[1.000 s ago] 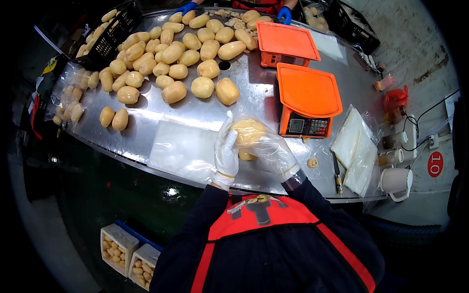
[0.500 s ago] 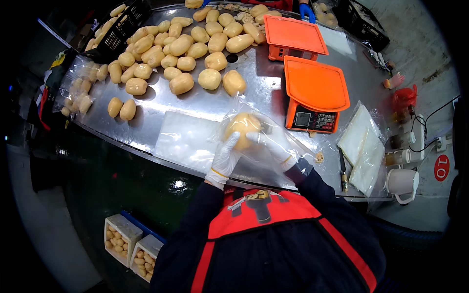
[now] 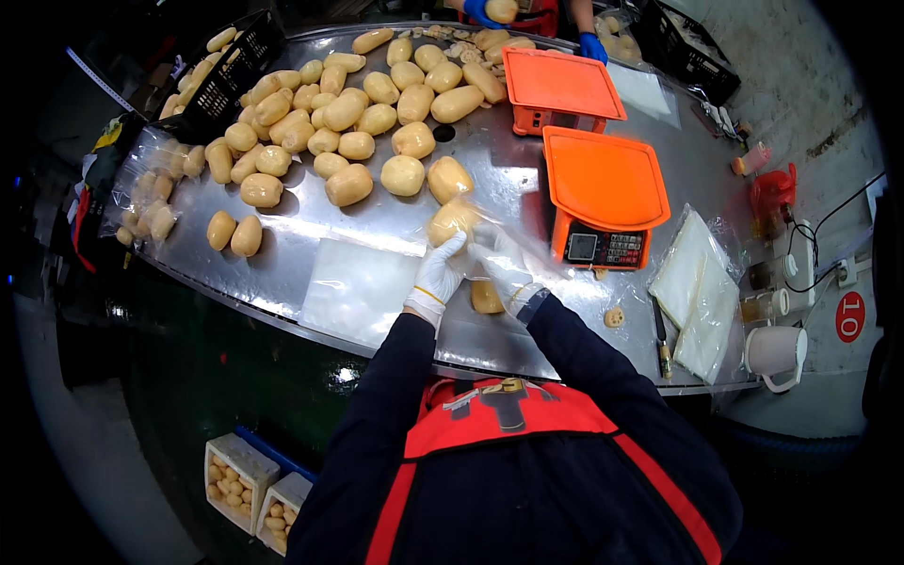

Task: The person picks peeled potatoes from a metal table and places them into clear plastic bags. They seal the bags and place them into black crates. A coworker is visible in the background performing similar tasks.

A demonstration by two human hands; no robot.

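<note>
Both my hands wear white gloves. My left hand [image 3: 439, 274] is closed round the near side of a peeled lotus root section [image 3: 451, 222] inside a clear plastic bag [image 3: 513, 237]. My right hand [image 3: 503, 260] grips the bag just right of that section, its fingers partly hidden by the film. Another lotus root section [image 3: 486, 298] lies on the metal table below my right hand, partly covered by it. Left of my left hand rests a flat stack of clear bags [image 3: 353, 292].
Many lotus roots [image 3: 344, 110] are heaped at the far left. Two orange scales [image 3: 607, 179] stand to the right. Nearer are a lotus root end [image 3: 614, 317], a knife [image 3: 663, 344] and white plastic sheets [image 3: 699, 297]. Across the table, a co-worker's blue-gloved hand [image 3: 482, 11] holds a lotus root.
My hands have moved the bagged lotus root slightly away from me and left. A second section now shows below my right hand. The co-worker's hand with a lotus root has come into view.
</note>
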